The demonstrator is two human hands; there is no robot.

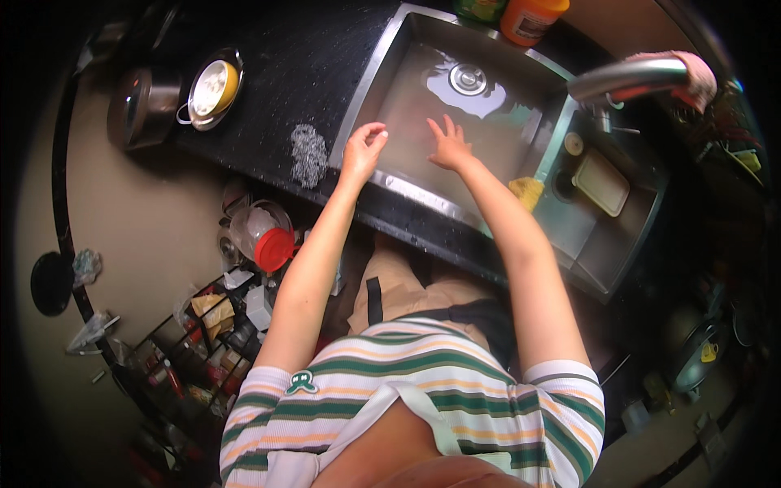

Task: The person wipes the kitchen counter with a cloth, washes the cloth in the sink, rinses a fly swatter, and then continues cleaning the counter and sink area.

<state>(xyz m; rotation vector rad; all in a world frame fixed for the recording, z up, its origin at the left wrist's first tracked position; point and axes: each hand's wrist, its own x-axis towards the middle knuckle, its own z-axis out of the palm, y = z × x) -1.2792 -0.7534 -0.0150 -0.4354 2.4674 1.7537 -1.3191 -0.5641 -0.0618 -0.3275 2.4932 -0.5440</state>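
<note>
My left hand [364, 152] hovers over the near left rim of a stainless steel sink basin [415, 122], its fingers loosely bent and nothing visible in it. Over the middle of that basin, my right hand [451, 146] has its fingers spread and holds nothing. A round metal drain strainer [468, 79] sits in the basin floor beyond it. Left of the basin, on the black countertop [268, 91], lies a grey scourer that looks like steel wool [309, 155]. A yellow sponge or cloth [527, 193] rests at the divider, beside my right forearm.
A smaller basin at right holds a pale rectangular lid or tray [603, 182]. The curved faucet [634, 76], draped with a pink cloth [698, 82], overhangs the right side. An orange container [532, 21] stands behind the sink. Left are a yellow-and-white bowl [213, 88] and a pot [145, 108].
</note>
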